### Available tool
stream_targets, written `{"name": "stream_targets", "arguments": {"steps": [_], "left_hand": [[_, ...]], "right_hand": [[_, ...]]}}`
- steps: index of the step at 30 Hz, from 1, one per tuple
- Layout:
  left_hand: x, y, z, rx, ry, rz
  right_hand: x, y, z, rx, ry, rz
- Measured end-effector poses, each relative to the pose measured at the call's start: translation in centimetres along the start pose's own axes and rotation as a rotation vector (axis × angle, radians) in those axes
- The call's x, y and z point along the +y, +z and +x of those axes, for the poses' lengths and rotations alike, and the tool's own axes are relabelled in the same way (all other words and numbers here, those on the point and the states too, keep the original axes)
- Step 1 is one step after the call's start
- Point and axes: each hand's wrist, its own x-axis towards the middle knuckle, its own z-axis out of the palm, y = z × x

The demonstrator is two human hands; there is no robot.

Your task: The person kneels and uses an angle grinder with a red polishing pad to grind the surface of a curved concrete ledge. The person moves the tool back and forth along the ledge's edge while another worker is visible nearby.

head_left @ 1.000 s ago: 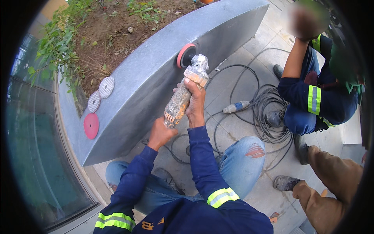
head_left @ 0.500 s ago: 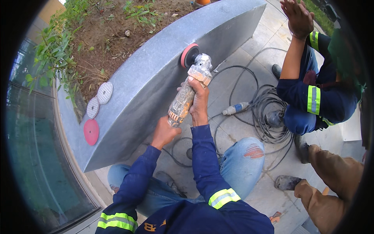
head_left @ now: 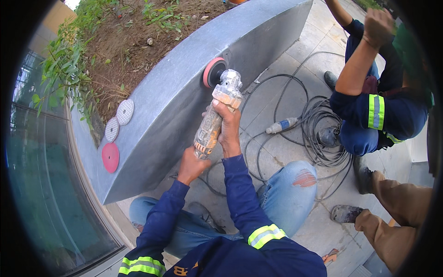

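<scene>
A dusty angle grinder (head_left: pixel 210 124) is held in both of my hands. My left hand (head_left: pixel 191 166) wraps round its rear end, while my right hand (head_left: pixel 227 125) grips the body just behind the gear head. The red polishing pad (head_left: pixel 211 73) on its black backing disc lies against the upper side of the curved grey stone wall (head_left: pixel 184 76), close under the top edge. On the wall's top, at the near left end, rest a pink pad (head_left: pixel 110 157) and two white perforated pads (head_left: pixel 125 112), side by side.
Coiled black cable (head_left: pixel 318 134) with a grey-blue connector (head_left: pixel 281 125) lies on the paving to the right. A co-worker in a navy sleeve (head_left: pixel 364 111) crouches beyond it. Brown trousers (head_left: pixel 390 231) of another person stand nearer. Soil and plants (head_left: pixel 134 51) fill the bed behind the wall.
My hands and the grinder have shifted a little to the left, carrying the red pad left and slightly down along the wall. The co-worker's hands have moved apart.
</scene>
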Motion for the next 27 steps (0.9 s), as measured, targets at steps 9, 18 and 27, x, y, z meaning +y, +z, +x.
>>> {"name": "stream_targets", "arguments": {"steps": [9, 18, 27], "left_hand": [[0.4, 1.6, 1.1, -0.018, -0.059, 0.054], [1.0, -0.4, -0.4, 0.001, 0.021, 0.005], [3.8, 0.8, 0.9, 0.007, 0.003, -0.014]], "right_hand": [[-0.9, -1.7, 1.1, 0.023, 0.027, -0.004], [-0.9, 0.9, -0.3, -0.039, 0.001, 0.083], [-2.8, 0.9, 1.2, -0.053, -0.061, 0.015]]}}
